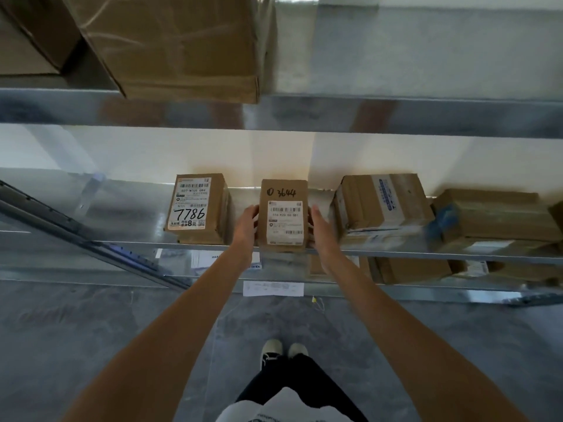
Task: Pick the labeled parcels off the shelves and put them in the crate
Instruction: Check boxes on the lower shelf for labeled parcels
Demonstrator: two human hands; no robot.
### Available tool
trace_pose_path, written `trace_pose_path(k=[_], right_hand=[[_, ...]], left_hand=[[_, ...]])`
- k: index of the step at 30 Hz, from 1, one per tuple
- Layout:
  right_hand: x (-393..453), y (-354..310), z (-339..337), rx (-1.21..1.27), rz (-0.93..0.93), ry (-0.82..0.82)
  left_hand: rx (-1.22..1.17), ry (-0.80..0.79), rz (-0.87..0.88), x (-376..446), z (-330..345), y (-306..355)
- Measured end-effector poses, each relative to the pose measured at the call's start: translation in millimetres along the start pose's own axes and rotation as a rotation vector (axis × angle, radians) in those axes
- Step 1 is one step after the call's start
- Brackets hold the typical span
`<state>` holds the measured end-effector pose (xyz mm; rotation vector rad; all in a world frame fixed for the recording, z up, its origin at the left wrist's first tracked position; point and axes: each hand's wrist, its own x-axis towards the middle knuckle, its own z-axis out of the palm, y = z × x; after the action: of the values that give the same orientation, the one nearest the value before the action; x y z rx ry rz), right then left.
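Observation:
A small brown parcel marked 3644 point(283, 216), with a white barcode label, lies on the middle metal shelf point(122, 245) at its front edge. My left hand point(246, 225) grips its left side, and my right hand point(320, 229) grips its right side, fingers behind the box. To the left lies a parcel marked 7786 point(196, 207). To the right lie a taped parcel with a blue label point(380, 205) and a flat brown parcel point(493, 219). No crate is in view.
Large brown cartons point(179, 47) sit on the upper shelf above. More parcels point(411, 271) lie on the lowest shelf. A diagonal metal brace point(91, 236) crosses at the left. A paper label point(273, 288) lies on the grey floor near my feet point(283, 350).

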<state>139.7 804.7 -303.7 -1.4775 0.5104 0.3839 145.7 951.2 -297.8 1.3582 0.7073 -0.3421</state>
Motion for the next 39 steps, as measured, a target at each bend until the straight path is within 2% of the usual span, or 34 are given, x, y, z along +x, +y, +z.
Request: trace_pose_path(k=[2, 3, 5, 7, 9, 11, 13, 15, 17, 19, 21, 23, 26, 30, 35, 39], right_hand=[[-8, -6, -1, -0.005, -0.006, 0.022], [-12, -8, -4, -0.023, -0.053, 0.084], [-19, -10, -17, -0.049, -0.25, 0.266], [-28, -19, -43, -0.011, -0.437, 0.399], [-30, -32, -78, 0.003, -0.522, 0.52], [-24, -40, -116, -0.012, -0.558, 0.606], [-12, -40, -152, 0.022, -0.546, 0.649], [-1, -35, -185, 0.04, -0.504, 0.651], [11, -31, -210, -0.064, -0.386, 0.587], [21, -29, -227, -0.123, -0.248, 0.495], [24, -28, -233, -0.054, -0.151, 0.374], [23, -26, -237, -0.009, -0.072, 0.241], [19, -20, -241, 0.025, 0.018, 0.101], [15, -16, -251, 0.0, -0.016, 0.076], [13, -23, -268, -0.023, -0.16, 0.176], [12, -24, -271, -0.002, -0.179, 0.181]], left_hand=[[0.01, 0.052, 0.011, 3, 3, 1], [0.018, 0.086, 0.05, 5, 5, 2], [0.036, 0.132, 0.204, 4, 13, 11], [0.081, 0.116, 0.374, 2, 29, 25], [0.136, 0.081, 0.497, -7, 53, 37], [0.165, 0.038, 0.566, -20, 81, 41], [0.179, -0.021, 0.549, -30, 110, 32], [0.191, -0.076, 0.435, -30, 133, 14], [0.173, -0.099, 0.252, -25, 150, -1], [0.032, -0.097, 0.061, -24, 164, -14], [-0.107, -0.041, -0.04, -22, 174, -24], [-0.158, -0.007, -0.055, -19, 179, -32], [-0.225, -0.062, -0.025, -20, 181, -41], [-0.185, -0.041, 0.029, -35, 185, -40], [-0.139, 0.007, 0.07, -44, 185, -34], [-0.081, 0.039, 0.167, -47, 187, -35]])
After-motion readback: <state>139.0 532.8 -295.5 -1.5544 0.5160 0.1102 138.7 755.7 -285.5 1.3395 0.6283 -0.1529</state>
